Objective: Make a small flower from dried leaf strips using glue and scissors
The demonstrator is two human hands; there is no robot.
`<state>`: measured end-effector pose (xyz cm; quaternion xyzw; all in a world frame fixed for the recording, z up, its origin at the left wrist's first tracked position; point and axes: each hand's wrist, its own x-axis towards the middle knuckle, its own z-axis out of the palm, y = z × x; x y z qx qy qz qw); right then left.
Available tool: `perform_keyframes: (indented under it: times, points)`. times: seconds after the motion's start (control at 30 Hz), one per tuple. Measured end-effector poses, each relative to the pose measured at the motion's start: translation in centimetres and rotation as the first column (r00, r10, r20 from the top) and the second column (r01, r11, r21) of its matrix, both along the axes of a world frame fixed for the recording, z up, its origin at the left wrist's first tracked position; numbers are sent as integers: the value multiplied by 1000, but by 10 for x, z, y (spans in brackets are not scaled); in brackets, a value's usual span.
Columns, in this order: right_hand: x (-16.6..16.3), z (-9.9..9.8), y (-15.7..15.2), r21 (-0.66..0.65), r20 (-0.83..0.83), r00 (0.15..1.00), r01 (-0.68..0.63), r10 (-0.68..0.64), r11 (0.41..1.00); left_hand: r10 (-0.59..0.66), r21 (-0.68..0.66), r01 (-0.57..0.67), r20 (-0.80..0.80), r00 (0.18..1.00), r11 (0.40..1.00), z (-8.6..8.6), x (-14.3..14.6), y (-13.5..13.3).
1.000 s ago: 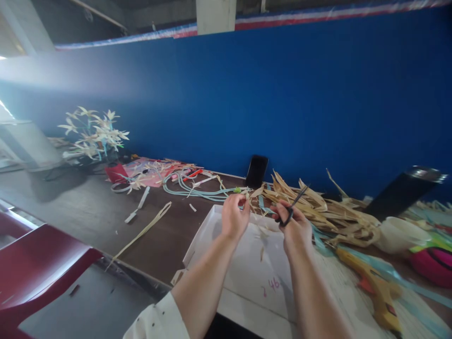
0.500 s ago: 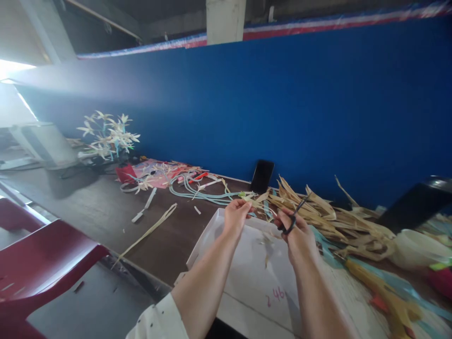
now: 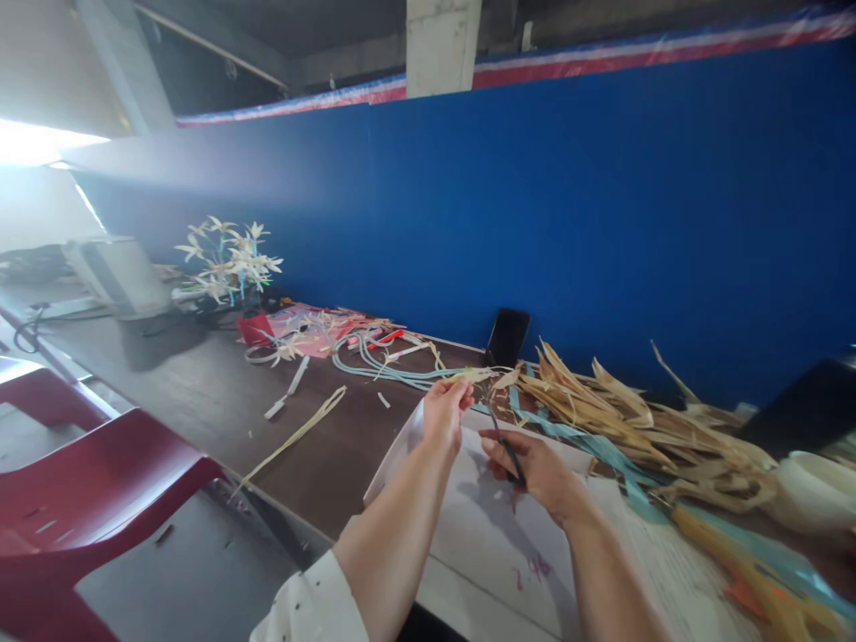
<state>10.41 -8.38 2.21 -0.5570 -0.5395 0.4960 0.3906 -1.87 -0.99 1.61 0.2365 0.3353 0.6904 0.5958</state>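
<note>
My left hand (image 3: 447, 412) is closed in a pinch on a pale piece of dried husk (image 3: 478, 375), whose thin ends stick out to the right. Black-handled scissors (image 3: 514, 462) are in my right hand (image 3: 545, 477), just lower and to the right. Their blades point upward and reach close to the husk piece; whether they touch it I cannot tell. Beneath both hands lies a shallow white box (image 3: 468, 535) with pink handwritten digits on it.
Dried husks (image 3: 602, 401) and a blue-green ribbon (image 3: 602, 446) lie to the right, near a yellow glue gun (image 3: 736, 553) and a white bowl (image 3: 816, 490). A phone (image 3: 508, 337) leans on the blue partition (image 3: 602, 196). Husk flowers (image 3: 234, 259) and a kettle (image 3: 124, 276) stand left; red chairs (image 3: 120, 473) are alongside.
My right hand has moved down and left, off the husk piece. The scissors have swung round so their blades point toward the piece. My left hand keeps its pinch.
</note>
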Motion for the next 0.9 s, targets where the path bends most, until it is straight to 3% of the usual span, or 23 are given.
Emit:
perform_keyframes:
  times: [0.2,0.43,0.9]
  points:
    - [7,-10,10,119,37,999,-5,1,993,-130,1,130,-84,988,991,-4,10,-7]
    - [8,-7,11,109,-44,997,68,-63,992,-205,-9,205,-92,974,979,-4,17,-9]
    - [7,-5,11,152,-11,995,97,-97,984,-254,-25,253,-34,967,967,-9,18,-8]
